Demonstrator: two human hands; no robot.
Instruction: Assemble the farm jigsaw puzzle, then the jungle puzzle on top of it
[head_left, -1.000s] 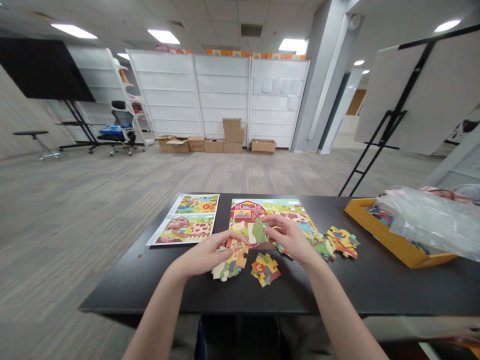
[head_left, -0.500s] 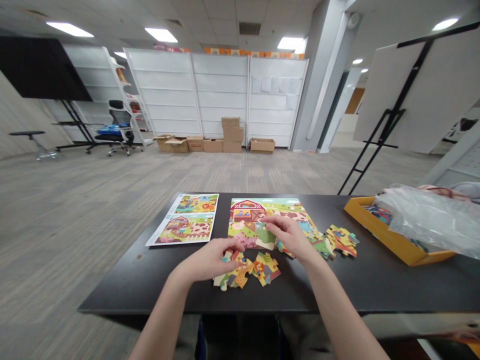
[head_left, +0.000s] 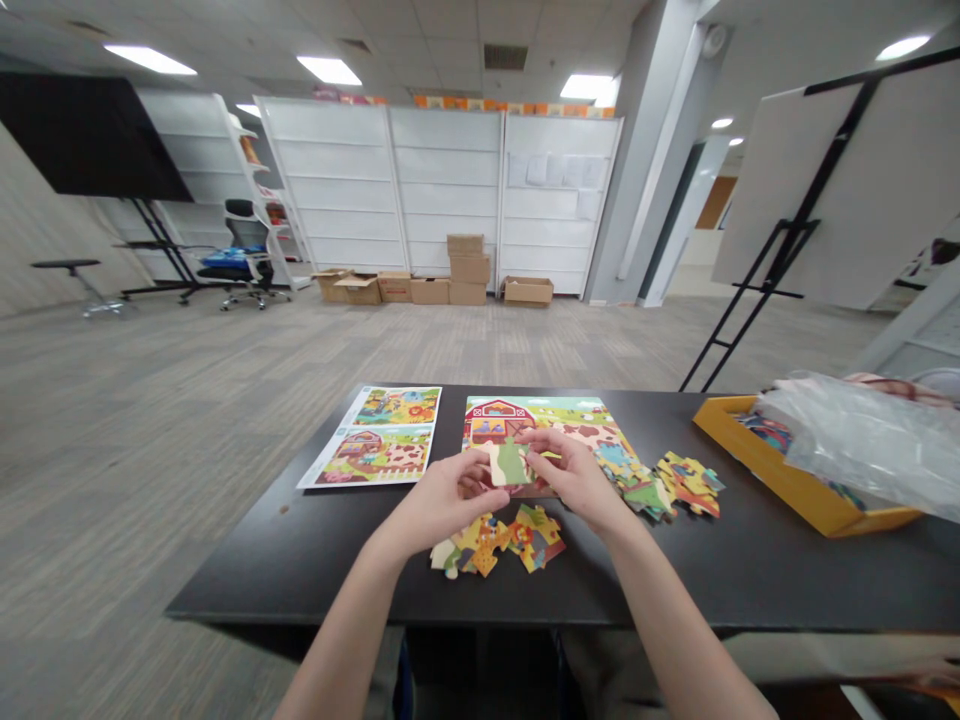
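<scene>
A green and cream puzzle piece (head_left: 510,462) is held up between my two hands. The fingers of my left hand (head_left: 454,492) are closed on its left edge, and my right hand (head_left: 571,474) pinches its right side. Behind and below it lies the farm puzzle (head_left: 501,412) with a red barn and a spotted cow, partly hidden by my hands. Loose yellow pieces (head_left: 534,538) with animal pictures lie on the table in front of my hands. More puzzle pieces (head_left: 686,482) lie to the right of the farm puzzle.
A printed picture sheet (head_left: 375,437) lies on the black table (head_left: 315,560) at the left. At the right stands a yellow box (head_left: 795,490) with a clear plastic bag (head_left: 862,440) over it. Cardboard boxes (head_left: 469,270) stand by white shelves beyond.
My left hand has risen from above the loose yellow pieces to the green piece, which now has both hands on it. The piece has shifted slightly left and up.
</scene>
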